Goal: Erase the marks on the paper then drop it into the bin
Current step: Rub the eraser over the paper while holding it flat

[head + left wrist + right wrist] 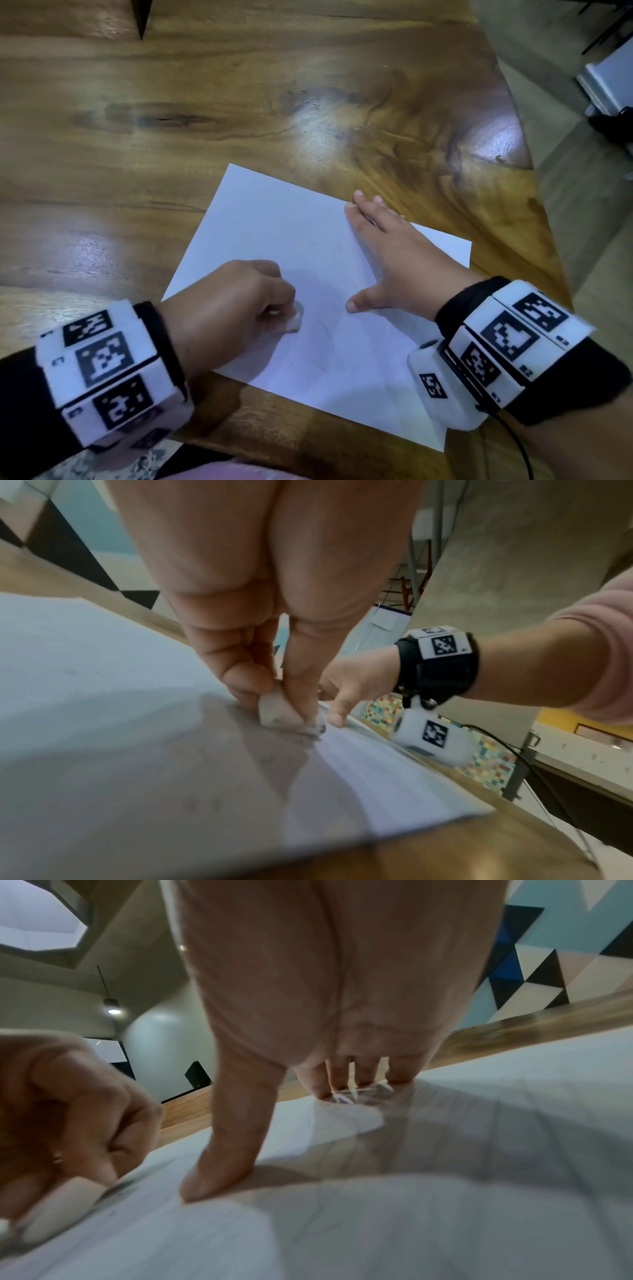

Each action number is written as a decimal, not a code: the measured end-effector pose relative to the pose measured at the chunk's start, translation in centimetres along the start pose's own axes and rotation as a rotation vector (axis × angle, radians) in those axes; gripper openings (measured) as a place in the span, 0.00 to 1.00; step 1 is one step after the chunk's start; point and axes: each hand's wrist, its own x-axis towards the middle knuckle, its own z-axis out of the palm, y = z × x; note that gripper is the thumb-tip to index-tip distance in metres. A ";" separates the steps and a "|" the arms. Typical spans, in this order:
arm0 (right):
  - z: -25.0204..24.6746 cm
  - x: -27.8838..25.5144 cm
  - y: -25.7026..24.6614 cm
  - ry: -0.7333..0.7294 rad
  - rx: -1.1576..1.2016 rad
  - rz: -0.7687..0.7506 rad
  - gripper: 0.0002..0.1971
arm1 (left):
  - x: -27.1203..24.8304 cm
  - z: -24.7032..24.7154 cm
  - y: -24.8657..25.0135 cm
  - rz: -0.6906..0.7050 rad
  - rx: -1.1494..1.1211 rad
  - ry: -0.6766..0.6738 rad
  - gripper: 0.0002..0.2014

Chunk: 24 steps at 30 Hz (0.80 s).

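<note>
A white sheet of paper (291, 240) lies tilted on the wooden table (171, 137), with faint grey pencil marks (329, 329) near its middle. My left hand (239, 308) pinches a small white eraser (296, 317) and presses it onto the sheet. The left wrist view shows the eraser (277, 712) smudged grey between thumb and fingers. My right hand (383, 253) lies flat on the paper's right part, fingers straight and reaching its far edge, thumb spread. In the right wrist view the thumb (222, 1164) presses the paper (445, 1218) beside the eraser (58, 1210). No bin is in view.
The table's curved right edge (534, 192) runs close to the paper, with floor beyond it. A white appliance and dark cables (609, 89) stand on the floor at the far right. A cable (513, 442) hangs from my right wrist band.
</note>
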 end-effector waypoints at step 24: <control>0.0 0.0 0.0 0.000 -0.006 0.000 0.61 | 0.6 1.2 2.0 0.093 0.019 -0.059 0.03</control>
